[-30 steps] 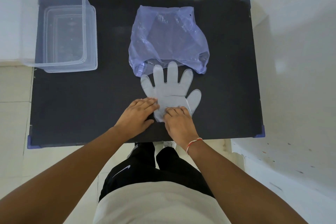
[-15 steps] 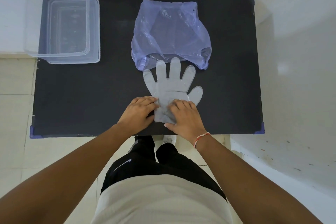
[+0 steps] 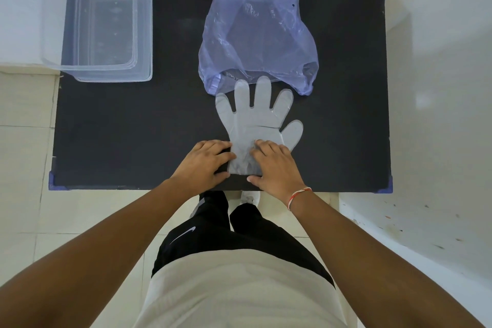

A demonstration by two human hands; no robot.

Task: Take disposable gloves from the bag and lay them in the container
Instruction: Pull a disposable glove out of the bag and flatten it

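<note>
A person's left hand (image 3: 205, 161) and right hand (image 3: 277, 168) press curled fingers flat on the cuff of a clear plastic disposable glove (image 3: 255, 125), apparently separating layers; nothing is gripped. It lies below the crumpled purple plastic bag (image 3: 258, 40), well apart from the empty clear rectangular container (image 3: 141, 34).

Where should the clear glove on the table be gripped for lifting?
Probably at the cuff end of the glove, from the table's near edge: it already bunches between the left hand and right hand, while the fingers lie flat toward the bag.
</note>
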